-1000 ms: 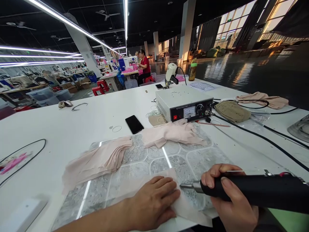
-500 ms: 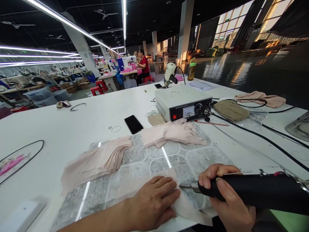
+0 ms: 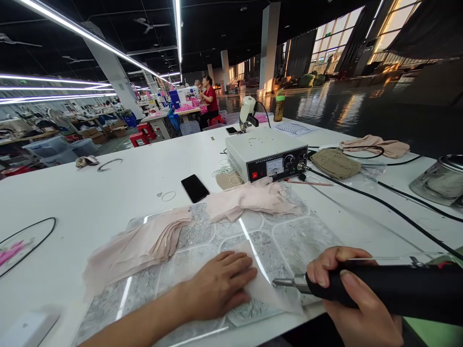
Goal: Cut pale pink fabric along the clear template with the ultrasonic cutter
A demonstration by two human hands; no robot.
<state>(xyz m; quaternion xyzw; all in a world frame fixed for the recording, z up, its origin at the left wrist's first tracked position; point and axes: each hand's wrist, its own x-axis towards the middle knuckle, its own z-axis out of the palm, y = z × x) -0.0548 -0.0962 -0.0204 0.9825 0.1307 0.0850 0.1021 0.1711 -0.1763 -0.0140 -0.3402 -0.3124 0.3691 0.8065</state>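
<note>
Sheer pale fabric piece (image 3: pixel 265 291), lower centre of frame, on a grey patterned board (image 3: pixel 300 241). Left hand (image 3: pixel 224 284) laid flat over it, fingers extended, nothing clasped. Right hand (image 3: pixel 365 313), lower right, wrapped firmly round a black handheld tool (image 3: pixel 415 291); metal tip (image 3: pixel 285 283) at the fabric's edge, contact unclear. Beyond: 2 pink fabric stacks, left (image 3: pixel 141 246) and centre (image 3: pixel 249 200). Farther up: control box (image 3: pixel 265 149), phone (image 3: pixel 195 188) to its left.
</note>
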